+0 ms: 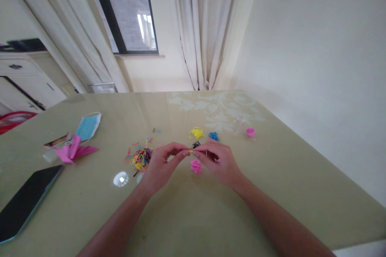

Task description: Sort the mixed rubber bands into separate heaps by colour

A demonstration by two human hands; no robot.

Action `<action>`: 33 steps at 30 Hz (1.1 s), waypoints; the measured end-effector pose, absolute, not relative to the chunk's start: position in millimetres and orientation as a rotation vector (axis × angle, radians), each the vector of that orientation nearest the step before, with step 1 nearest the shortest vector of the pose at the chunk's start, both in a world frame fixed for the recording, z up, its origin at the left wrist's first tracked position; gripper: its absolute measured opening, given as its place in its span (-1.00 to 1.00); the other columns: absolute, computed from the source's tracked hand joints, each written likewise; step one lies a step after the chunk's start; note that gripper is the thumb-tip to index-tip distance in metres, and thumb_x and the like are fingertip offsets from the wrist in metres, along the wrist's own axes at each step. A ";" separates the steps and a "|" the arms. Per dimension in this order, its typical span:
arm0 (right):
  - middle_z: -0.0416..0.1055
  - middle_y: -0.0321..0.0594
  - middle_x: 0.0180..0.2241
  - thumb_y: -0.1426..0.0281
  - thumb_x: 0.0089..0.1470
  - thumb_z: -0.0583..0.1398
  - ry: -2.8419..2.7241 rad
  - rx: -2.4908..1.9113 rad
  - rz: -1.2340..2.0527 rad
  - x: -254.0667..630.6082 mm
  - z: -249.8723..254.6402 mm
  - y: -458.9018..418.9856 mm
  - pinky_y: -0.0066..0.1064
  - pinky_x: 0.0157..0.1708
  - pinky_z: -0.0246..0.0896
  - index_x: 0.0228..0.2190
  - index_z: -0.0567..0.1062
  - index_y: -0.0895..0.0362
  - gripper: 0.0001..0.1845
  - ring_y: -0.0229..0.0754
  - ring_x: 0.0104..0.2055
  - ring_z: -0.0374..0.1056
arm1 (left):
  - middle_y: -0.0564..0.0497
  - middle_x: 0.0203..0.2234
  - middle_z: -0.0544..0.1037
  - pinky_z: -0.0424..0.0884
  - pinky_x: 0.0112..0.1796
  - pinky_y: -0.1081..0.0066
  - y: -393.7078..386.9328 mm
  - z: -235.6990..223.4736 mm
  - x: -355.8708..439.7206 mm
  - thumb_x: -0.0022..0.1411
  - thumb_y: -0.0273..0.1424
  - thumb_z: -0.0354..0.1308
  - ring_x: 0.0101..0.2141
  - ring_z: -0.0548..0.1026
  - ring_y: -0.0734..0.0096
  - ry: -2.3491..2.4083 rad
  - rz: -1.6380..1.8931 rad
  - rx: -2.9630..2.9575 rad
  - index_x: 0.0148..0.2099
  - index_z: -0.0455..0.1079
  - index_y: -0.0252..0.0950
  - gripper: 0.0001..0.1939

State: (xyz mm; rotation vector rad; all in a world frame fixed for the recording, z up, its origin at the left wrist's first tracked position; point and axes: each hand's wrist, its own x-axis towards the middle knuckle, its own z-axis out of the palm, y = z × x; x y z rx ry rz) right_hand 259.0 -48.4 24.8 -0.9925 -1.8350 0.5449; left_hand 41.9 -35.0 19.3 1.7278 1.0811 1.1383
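Between the fingertips of both hands stretches a small yellow rubber band (191, 151). My left hand (164, 164) pinches its left end with thumb and forefinger, and my right hand (219, 160) pinches the other end. Beneath and around the hands lie little heaps sorted by colour: yellow bands (196, 132), blue bands (214, 136), black bands (196, 144) and pink bands (196, 166). A larger mixed-colour heap of bands (141, 159) sits beside my left hand, which covers part of it.
On the left are a dark phone or tablet (28, 200), a pink folded-paper shape (72, 150) and a blue face mask (88, 126). A clear dome-like piece (121, 179) lies near my left wrist. A small pink item (250, 132) stands at the right on the table (286, 176).
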 end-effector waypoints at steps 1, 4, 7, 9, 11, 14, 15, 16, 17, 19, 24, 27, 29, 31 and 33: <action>0.47 -0.25 -0.49 0.18 0.38 0.27 -1.835 -0.988 0.547 259.2 25.6 -48.9 -0.36 -0.44 0.17 -0.26 0.72 0.06 -0.72 -0.22 -0.48 0.28 | -0.03 -0.32 0.73 0.55 -0.18 0.35 -35.4 19.3 41.7 0.34 -0.13 0.33 -0.28 0.65 0.29 1.089 1.146 1.725 -0.18 0.69 -0.21 -0.74; 0.50 -0.25 -0.48 0.19 0.38 0.27 -1.830 -0.974 0.569 260.1 28.1 -50.1 -0.36 -0.44 0.17 -0.26 0.71 0.06 -0.72 -0.22 -0.47 0.29 | -0.02 -0.34 0.72 0.54 -0.19 0.37 -36.6 19.4 41.1 0.35 -0.12 0.32 -0.29 0.63 0.30 1.092 1.158 1.712 -0.20 0.68 -0.21 -0.73; 0.48 -0.26 -0.47 0.18 0.38 0.26 -1.823 -0.967 0.607 261.0 30.1 -51.6 -0.37 -0.45 0.15 -0.27 0.71 0.06 -0.71 -0.23 -0.48 0.28 | -0.01 -0.36 0.71 0.53 -0.21 0.39 -37.9 20.5 40.8 0.35 -0.12 0.32 -0.31 0.62 0.32 1.061 1.160 1.692 -0.22 0.68 -0.22 -0.72; 0.46 -0.27 -0.47 0.18 0.38 0.26 -1.822 -0.964 0.629 261.4 30.8 -52.8 -0.38 -0.45 0.15 -0.28 0.70 0.07 -0.70 -0.24 -0.48 0.28 | -0.01 -0.38 0.70 0.52 -0.22 0.40 -38.9 21.3 41.1 0.36 -0.12 0.32 -0.31 0.62 0.33 1.034 1.161 1.680 -0.23 0.67 -0.22 -0.72; 0.45 -0.27 -0.47 0.19 0.38 0.26 -1.826 -0.959 0.645 261.4 30.8 -53.7 -0.38 -0.45 0.14 -0.30 0.69 0.07 -0.71 -0.24 -0.48 0.27 | -0.01 -0.39 0.70 0.51 -0.23 0.40 -39.5 21.3 41.5 0.36 -0.12 0.31 -0.32 0.61 0.33 1.015 1.155 1.676 -0.24 0.66 -0.23 -0.71; 0.47 -0.27 -0.47 0.22 0.37 0.27 -1.832 -0.944 0.658 260.9 30.2 -53.6 -0.39 -0.46 0.14 -0.30 0.69 0.07 -0.74 -0.25 -0.48 0.27 | -0.01 -0.37 0.70 0.51 -0.21 0.39 -37.6 18.8 40.8 0.39 -0.11 0.27 -0.31 0.61 0.32 1.013 1.133 1.700 -0.23 0.65 -0.23 -0.69; 0.47 -0.27 -0.47 0.23 0.37 0.27 -1.830 -0.944 0.654 260.8 30.1 -53.0 -0.39 -0.46 0.15 -0.30 0.69 0.07 -0.75 -0.25 -0.48 0.27 | -0.02 -0.36 0.70 0.52 -0.20 0.38 -35.8 17.4 39.7 0.41 -0.11 0.25 -0.29 0.62 0.31 1.027 1.121 1.721 -0.21 0.65 -0.23 -0.69; 0.48 -0.26 -0.46 0.24 0.36 0.28 -1.827 -0.950 0.643 260.9 30.1 -52.0 -0.39 -0.45 0.15 -0.30 0.69 0.07 -0.76 -0.24 -0.48 0.28 | -0.02 -0.33 0.70 0.52 -0.18 0.36 -33.4 16.0 38.0 0.43 -0.11 0.22 -0.28 0.62 0.30 1.061 1.109 1.753 -0.20 0.64 -0.22 -0.68; 0.48 -0.26 -0.46 0.25 0.35 0.28 -1.823 -0.962 0.623 261.4 30.1 -50.5 -0.38 -0.45 0.16 -0.30 0.69 0.07 -0.77 -0.24 -0.48 0.28 | -0.03 -0.31 0.71 0.52 -0.17 0.34 -30.3 14.5 35.5 0.44 -0.12 0.20 -0.26 0.62 0.27 1.122 1.098 1.798 -0.18 0.64 -0.22 -0.68; 0.48 -0.26 -0.46 0.27 0.32 0.30 -1.809 -1.009 0.566 263.7 29.6 -46.5 -0.37 -0.45 0.17 -0.32 0.70 0.07 -0.79 -0.23 -0.49 0.28 | -0.06 -0.26 0.71 0.52 -0.12 0.27 -23.2 11.5 28.5 0.46 -0.17 0.16 -0.22 0.62 0.20 1.332 1.060 1.947 -0.13 0.63 -0.22 -0.70; 0.52 -0.21 -0.42 0.29 0.28 0.31 -1.768 -1.167 0.411 276.4 21.7 -30.8 -0.37 -0.46 0.19 -0.27 0.74 0.09 -0.80 -0.23 -0.50 0.28 | -0.24 0.06 0.64 0.41 0.09 -0.03 -8.2 2.7 6.3 0.49 -0.36 0.00 0.09 0.53 -0.13 1.999 0.581 2.389 0.14 0.57 -0.29 -0.63; 0.55 -0.20 -0.38 0.34 0.26 0.31 -1.785 -1.303 0.304 281.8 14.6 -19.6 -0.36 -0.40 0.24 -0.26 0.75 0.10 -0.82 -0.23 -0.48 0.32 | -0.24 0.11 0.61 0.39 0.09 -0.04 -2.9 -3.3 -1.3 0.52 -0.35 -0.05 0.12 0.50 -0.14 2.101 0.248 2.433 0.11 0.57 -0.27 -0.62; 0.56 -0.19 -0.36 0.38 0.26 0.32 -1.812 -1.417 0.257 281.4 11.9 -11.8 -0.37 -0.33 0.27 -0.26 0.75 0.10 -0.84 -0.21 -0.43 0.39 | -0.22 0.09 0.62 0.39 0.09 -0.01 0.5 -6.3 -2.3 0.54 -0.35 -0.08 0.11 0.51 -0.10 2.090 0.155 2.441 0.04 0.59 -0.26 -0.62; 0.58 -0.18 -0.33 0.41 0.27 0.32 -1.853 -1.547 0.230 277.5 11.3 -3.0 -0.37 -0.27 0.28 -0.27 0.75 0.10 -0.85 -0.19 -0.36 0.44 | -0.21 0.06 0.62 0.39 0.07 0.02 4.1 -8.4 -1.3 0.55 -0.36 -0.09 0.09 0.53 -0.07 2.083 0.147 2.442 0.03 0.59 -0.26 -0.61; 0.60 -0.17 -0.29 0.41 0.29 0.31 -1.897 -1.651 0.212 270.8 11.7 7.3 -0.38 -0.24 0.26 -0.28 0.75 0.09 -0.84 -0.17 -0.30 0.48 | -0.21 0.03 0.63 0.40 0.04 0.06 7.5 -10.2 0.0 0.55 -0.36 -0.08 0.07 0.55 -0.04 2.075 0.173 2.442 0.03 0.58 -0.26 -0.63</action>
